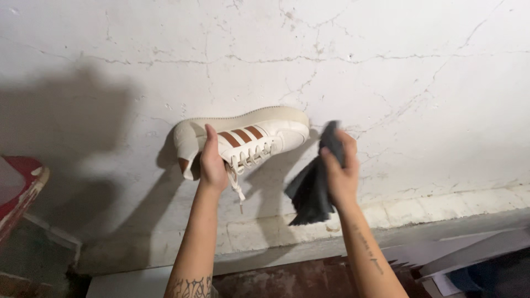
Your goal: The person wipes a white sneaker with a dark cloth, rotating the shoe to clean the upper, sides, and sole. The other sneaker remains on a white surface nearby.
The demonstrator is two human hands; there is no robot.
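— Where's the sneaker (248, 135)?

— Held up in front of the cracked white wall (386, 66), sole upward, toe to the right. The left hand (212, 163) is closed around its middle, near the brown stripes, with a lace dangling below.

— And the other hand?

— The right hand (339, 165) is clenched on a dark grey cloth (312, 187), just right of the sneaker's toe, not touching it.

— How clean is it?

— The upper looks mostly white already; I'd judge the wiping well along, though the far side is hidden.

— Anything in the way?

— No. A red-and-white object (19, 187) sits well left of the sneaker, pale boards (464, 251) lower right.
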